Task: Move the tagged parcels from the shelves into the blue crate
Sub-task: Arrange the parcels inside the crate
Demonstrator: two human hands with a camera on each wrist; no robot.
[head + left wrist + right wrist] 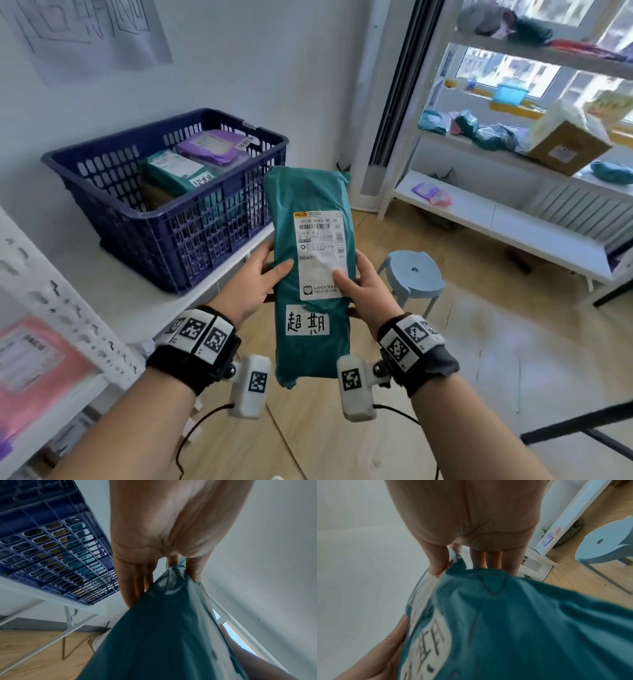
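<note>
Both hands hold one teal parcel (310,260) in the air, just beside the crate (164,219) and not yet over it. The left hand (255,277) grips the parcel's left edge, thumb on top and fingers under it. The right hand (364,284) grips the right edge the same way, with its thumb on the white shipping label (320,255). Below that label sits a white tag (307,324) with two hand-written signs.

The job looks partly done. Inside the crate lie a purple parcel (214,145) and a green parcel (174,171), and each has a white tag too. The teal parcel is likely the next one to go in. More parcels wait on the shelves (507,205) well apart from the crate, to its right by the window. There are teal bags (479,128) and a brown box (568,147) there. I cannot tell if those have tags, so I cannot say how many are left.

The crate stands on a white desk (137,294) against a white wall. A paper sign (89,31) hangs on the wall above the crate. A pink parcel (34,366) lies on a low shelf left of the crate. The floor is light wood, and a pale blue stool (414,274) stands on it to the right of the crate.
</note>
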